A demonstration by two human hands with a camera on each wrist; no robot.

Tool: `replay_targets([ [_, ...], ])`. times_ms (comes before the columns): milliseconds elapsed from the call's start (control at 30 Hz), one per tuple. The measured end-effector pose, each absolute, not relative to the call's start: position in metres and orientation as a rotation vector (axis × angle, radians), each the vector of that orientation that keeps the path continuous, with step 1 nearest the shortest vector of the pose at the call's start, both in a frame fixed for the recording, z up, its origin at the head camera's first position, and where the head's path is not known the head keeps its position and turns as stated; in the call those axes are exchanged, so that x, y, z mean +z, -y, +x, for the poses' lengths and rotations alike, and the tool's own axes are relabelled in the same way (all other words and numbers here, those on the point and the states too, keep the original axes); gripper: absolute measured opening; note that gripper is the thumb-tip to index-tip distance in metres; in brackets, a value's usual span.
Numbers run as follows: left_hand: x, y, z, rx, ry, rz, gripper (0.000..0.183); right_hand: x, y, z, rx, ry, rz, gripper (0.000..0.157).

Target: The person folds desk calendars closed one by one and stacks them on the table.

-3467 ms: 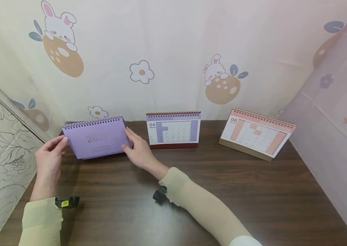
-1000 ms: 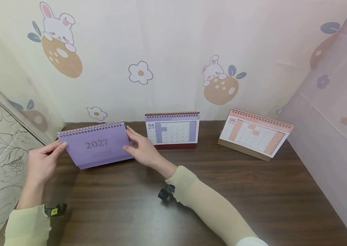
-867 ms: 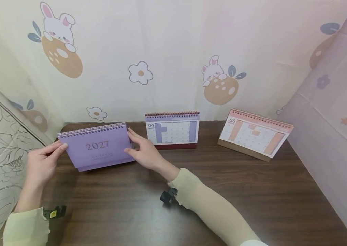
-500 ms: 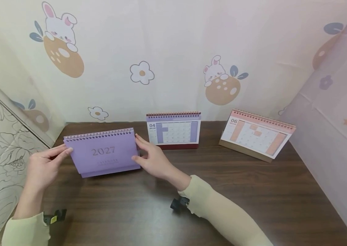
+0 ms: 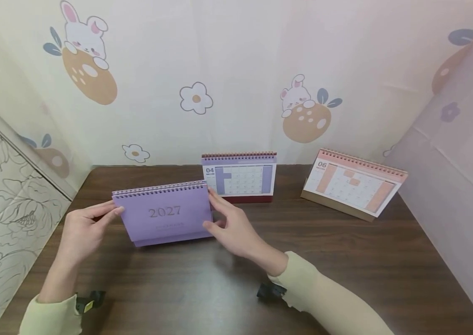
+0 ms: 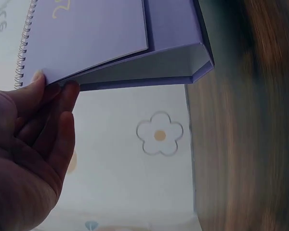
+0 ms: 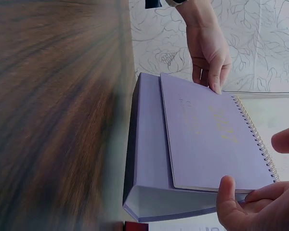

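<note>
Three desk calendars (image 5: 238,176) on wooden table (image 5: 303,260)

We see a purple desk calendar (image 5: 165,215) marked 2027 standing on the dark wooden table (image 5: 345,260), held at both ends. The left hand (image 5: 83,228) pinches its left edge near the spiral binding, and the right hand (image 5: 233,223) grips its right edge with thumb in front. Farther back, just right of it, stands a calendar with a red base (image 5: 239,176) showing 04. Well to the right, a pink calendar (image 5: 353,182) showing 06 stands angled near the wall.
</note>
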State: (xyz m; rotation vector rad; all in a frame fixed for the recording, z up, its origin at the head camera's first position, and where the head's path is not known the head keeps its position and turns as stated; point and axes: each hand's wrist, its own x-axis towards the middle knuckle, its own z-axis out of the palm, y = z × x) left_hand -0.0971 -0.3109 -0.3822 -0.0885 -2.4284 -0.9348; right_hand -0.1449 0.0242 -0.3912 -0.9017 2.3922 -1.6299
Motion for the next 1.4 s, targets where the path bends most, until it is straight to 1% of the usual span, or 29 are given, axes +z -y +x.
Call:
replay_targets([
  [167, -0.382, 0.292, -0.1, -0.944, 2.42, -0.145, 0.009, -0.393, -0.045, -0.142, -1.673, -2.432, -0.931, 0.064],
  [433, -0.386, 0.257, -0.112, -0.971, 2.442, -0.227, 0.009, -0.394, -0.077, -0.138, -1.72, -2.513, -0.846, 0.064],
  [633, -0.39, 0.233, -0.118, -1.001, 2.438, -0.253, 0.009, -0.397, -0.098, -0.136, -1.74, -2.568, -0.79, 0.061],
  [1100, -0.391, 0.191, -0.133, -1.097, 2.455, -0.368, 0.014, -0.399, -0.144, -0.128, -1.598, -2.745, -0.69, 0.054],
  [1400, -0.395, 0.173, -0.138, -1.12, 2.459, -0.44, 0.014, -0.404, -0.165, -0.123, -1.505, -2.829, -0.659, 0.052],
])
